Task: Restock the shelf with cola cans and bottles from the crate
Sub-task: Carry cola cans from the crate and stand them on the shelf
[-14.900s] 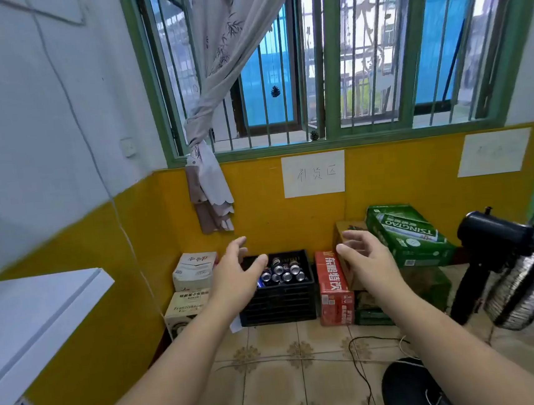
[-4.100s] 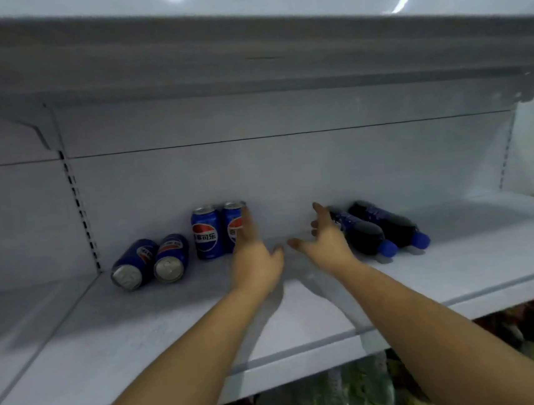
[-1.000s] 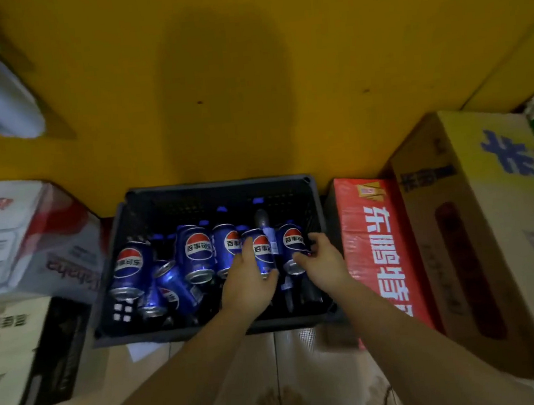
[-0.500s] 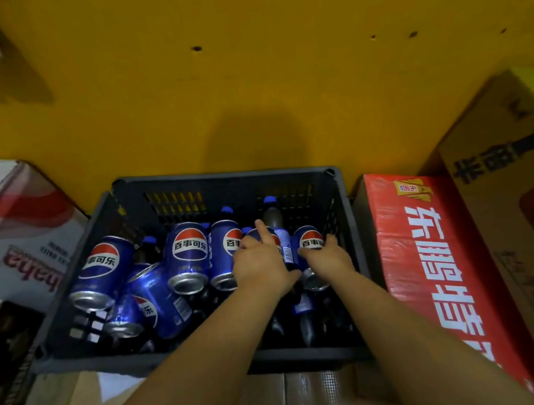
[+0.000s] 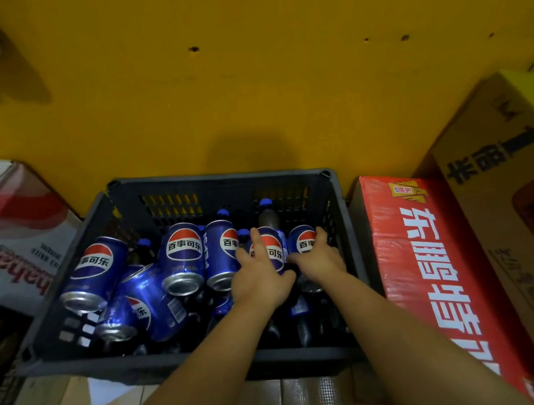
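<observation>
Curling L fingers (image 5: 257, 240) round can (image 5: 274, 251), R fingers (image 5: 321, 234) round next can (image 5: 302, 242).

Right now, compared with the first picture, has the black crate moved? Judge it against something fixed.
No. The crate still sits against the yellow wall, with the red carton right beside it on the same side as before.

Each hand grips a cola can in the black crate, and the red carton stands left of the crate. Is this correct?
Not entirely. In the head view the red carton stands right of the black crate. The left hand and the right hand do each grip a cola can in it.
</observation>
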Tool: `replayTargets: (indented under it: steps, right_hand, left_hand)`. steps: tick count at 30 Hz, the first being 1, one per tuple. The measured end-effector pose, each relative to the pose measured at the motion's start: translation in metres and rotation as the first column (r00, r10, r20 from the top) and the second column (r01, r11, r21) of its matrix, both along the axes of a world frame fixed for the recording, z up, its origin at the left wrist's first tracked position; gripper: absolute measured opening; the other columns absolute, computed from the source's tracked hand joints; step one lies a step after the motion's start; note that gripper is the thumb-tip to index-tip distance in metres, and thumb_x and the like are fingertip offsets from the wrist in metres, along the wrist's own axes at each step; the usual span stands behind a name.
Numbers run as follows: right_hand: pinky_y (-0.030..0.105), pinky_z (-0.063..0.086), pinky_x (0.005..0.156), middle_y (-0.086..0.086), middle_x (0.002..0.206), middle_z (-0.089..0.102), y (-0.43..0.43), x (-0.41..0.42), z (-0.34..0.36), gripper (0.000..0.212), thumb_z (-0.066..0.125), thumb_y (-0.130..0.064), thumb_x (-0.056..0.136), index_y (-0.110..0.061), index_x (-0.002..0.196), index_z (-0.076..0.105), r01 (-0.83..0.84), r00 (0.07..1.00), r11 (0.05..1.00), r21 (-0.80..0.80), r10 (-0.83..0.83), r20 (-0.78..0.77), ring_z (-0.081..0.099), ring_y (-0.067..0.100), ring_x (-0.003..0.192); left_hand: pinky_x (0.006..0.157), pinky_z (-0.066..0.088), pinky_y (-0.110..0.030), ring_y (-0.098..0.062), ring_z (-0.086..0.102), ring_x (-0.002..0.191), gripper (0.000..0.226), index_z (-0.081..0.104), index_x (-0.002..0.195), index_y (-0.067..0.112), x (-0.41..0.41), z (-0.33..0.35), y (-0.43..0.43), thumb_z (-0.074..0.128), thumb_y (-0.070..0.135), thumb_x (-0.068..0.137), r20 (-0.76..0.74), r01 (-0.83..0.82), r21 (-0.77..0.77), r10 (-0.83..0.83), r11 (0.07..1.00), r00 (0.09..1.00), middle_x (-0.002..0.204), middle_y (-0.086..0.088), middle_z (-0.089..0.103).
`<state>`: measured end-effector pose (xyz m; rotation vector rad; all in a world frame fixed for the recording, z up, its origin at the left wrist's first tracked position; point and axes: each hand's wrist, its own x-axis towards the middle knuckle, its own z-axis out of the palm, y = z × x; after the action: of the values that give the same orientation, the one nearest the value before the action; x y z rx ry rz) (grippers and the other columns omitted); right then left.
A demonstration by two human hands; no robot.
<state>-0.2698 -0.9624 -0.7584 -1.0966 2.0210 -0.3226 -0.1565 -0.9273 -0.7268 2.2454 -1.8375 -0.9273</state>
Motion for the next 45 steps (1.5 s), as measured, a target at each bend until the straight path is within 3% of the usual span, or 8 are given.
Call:
replayTargets:
  steps: [4,8,17,19,22,27,40,45]
  right_hand:
    - [0.033,0.042,0.087,0.018,0.136,0.037,0.012,-0.003,0.006,0.094,0.068,-0.036,0.080,-0.032,0.148,0.004,0.063,0.993,0.981,-0.186,-0.042,0.113,0.050,0.034,0.114]
    - [0.033,0.043,0.088,0.015,0.133,0.042,0.011,-0.010,0.018,0.095,0.072,-0.027,0.076,-0.038,0.147,0.011,0.134,0.969,0.920,-0.369,-0.044,0.242,0.053,0.029,0.108]
    - [0.037,0.050,0.093,-0.001,0.128,0.040,0.029,0.011,0.113,0.096,0.078,-0.014,0.070,-0.042,0.143,0.022,0.125,0.931,0.850,-0.511,0.077,0.356,0.054,0.018,0.110]
    - [0.036,0.052,0.090,0.001,0.129,0.045,0.034,0.015,0.156,0.095,0.077,-0.013,0.071,-0.045,0.142,0.023,0.118,0.927,0.839,-0.531,0.099,0.363,0.057,0.017,0.108]
    - [0.027,0.055,0.079,0.000,0.120,0.055,0.034,0.023,0.228,0.093,0.077,-0.011,0.072,-0.047,0.139,0.024,0.119,0.912,0.837,-0.534,0.120,0.392,0.062,0.011,0.097]
    - [0.043,0.053,0.088,-0.005,0.130,0.052,0.040,0.044,0.362,0.095,0.081,-0.036,0.060,-0.067,0.128,0.021,0.091,0.947,0.793,-0.602,0.118,0.299,0.059,0.016,0.107]
    - [0.007,0.035,0.071,0.003,0.131,0.039,0.079,0.128,0.660,0.098,0.082,-0.027,0.069,-0.042,0.141,0.018,-0.075,0.959,0.546,-0.834,0.270,0.091,0.045,0.008,0.105]
    - [0.016,0.037,0.076,0.005,0.135,0.038,0.108,0.161,0.718,0.098,0.081,-0.024,0.070,-0.037,0.144,0.018,-0.037,0.912,0.445,-0.895,0.381,0.152,0.039,0.007,0.105]
  left_hand:
    - [0.097,0.040,-0.038,-0.035,0.041,0.126,0.097,-0.012,0.147,0.032,0.007,0.002,0.003,0.061,0.034,0.084,-0.354,-0.181,-0.032,0.158,0.983,0.922,0.152,-0.017,0.011]
    - [0.092,0.048,-0.040,-0.025,0.052,0.114,0.100,-0.002,0.145,0.046,0.020,0.013,-0.001,0.066,0.013,0.080,-0.727,-0.379,-0.116,0.182,0.918,0.662,0.140,-0.006,0.037]
    - [0.082,0.051,-0.024,-0.012,0.057,0.105,0.098,0.009,0.146,0.038,0.034,0.118,0.003,0.073,0.012,0.077,-0.873,-0.497,-0.181,0.094,0.849,0.479,0.135,0.003,0.041]
    - [0.074,0.049,-0.014,-0.001,0.056,0.098,0.099,0.009,0.146,0.038,0.039,0.158,0.006,0.075,0.017,0.075,-0.865,-0.500,-0.186,0.101,0.846,0.491,0.132,0.007,0.040]
    - [0.079,0.049,-0.023,0.003,0.056,0.095,0.100,0.010,0.145,0.040,0.051,0.225,0.008,0.076,0.016,0.075,-0.857,-0.489,-0.210,0.080,0.847,0.508,0.124,0.012,0.043]
    - [0.071,0.051,-0.011,0.016,0.057,0.089,0.099,0.011,0.145,0.039,0.078,0.345,0.017,0.075,0.010,0.075,-0.855,-0.475,-0.270,0.019,0.838,0.519,0.113,0.028,0.044]
    - [0.086,0.054,-0.026,-0.010,0.054,0.114,0.095,0.024,0.135,0.041,0.177,0.621,0.068,0.082,0.011,0.066,-0.719,-0.479,-0.559,-0.108,0.677,0.686,0.134,0.002,0.042]
    - [0.087,0.055,-0.038,-0.014,0.055,0.114,0.100,0.025,0.136,0.047,0.201,0.677,0.123,0.086,0.016,0.063,-0.690,-0.583,-0.637,-0.037,0.504,0.723,0.131,0.004,0.046]
